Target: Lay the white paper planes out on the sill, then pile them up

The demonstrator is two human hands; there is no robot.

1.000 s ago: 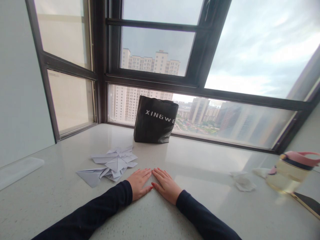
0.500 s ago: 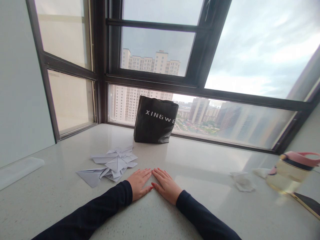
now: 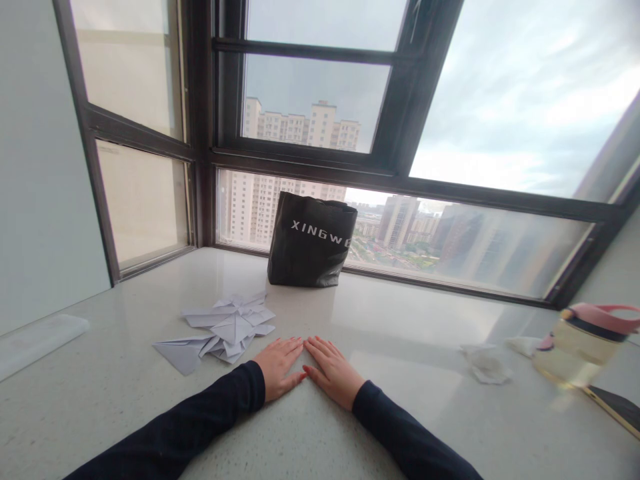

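Observation:
My left hand point(image 3: 281, 367) lies flat on the pale speckled countertop point(image 3: 300, 433), fingers stretched out and holding nothing. My right hand point(image 3: 331, 371) rests flat beside it, also with nothing in it. The fingertips and thumbs of the two hands meet or nearly meet. Just beyond my left hand, to the left, is a loose pile of folded white paper pieces point(image 3: 233, 328). Behind both hands a black bag point(image 3: 311, 250) with white lettering stands upright near the window.
At the right stands a clear bottle with a pink lid point(image 3: 583, 347), beside crumpled white tissues point(image 3: 486, 364) and a dark phone-like object point(image 3: 617, 408). A whitish flat object point(image 3: 43, 341) lies at the far left. Dark-framed windows point(image 3: 310, 163) border the back.

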